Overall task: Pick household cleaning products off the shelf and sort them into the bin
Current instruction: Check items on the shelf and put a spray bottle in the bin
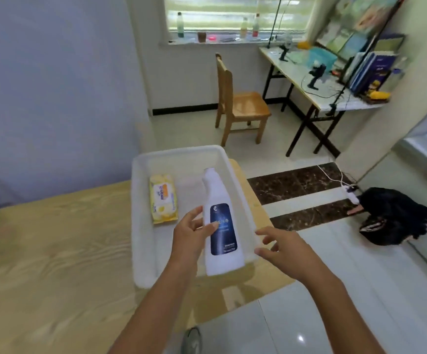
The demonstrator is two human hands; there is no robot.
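Wood bench (pixel 54 251), white bin (pixel 140 226) at its right end. Bottle (pixel 221 228) held over the bin's right side, long axis along the bin, neck pointing away. Wipes pack (pixel 162 198) lies inside, left. Left hand (pixel 190 238) fingers grasp the bottle mid-body; right hand (pixel 286 251) released, just beside.

Bare all the way up: long bare forearms (pixel 161 297), slim wrists, bare left grip (pixel 190 238), bare right grip (pixel 287 251).

Head cam looks fwd/down, close above bin (pixel 142 226).
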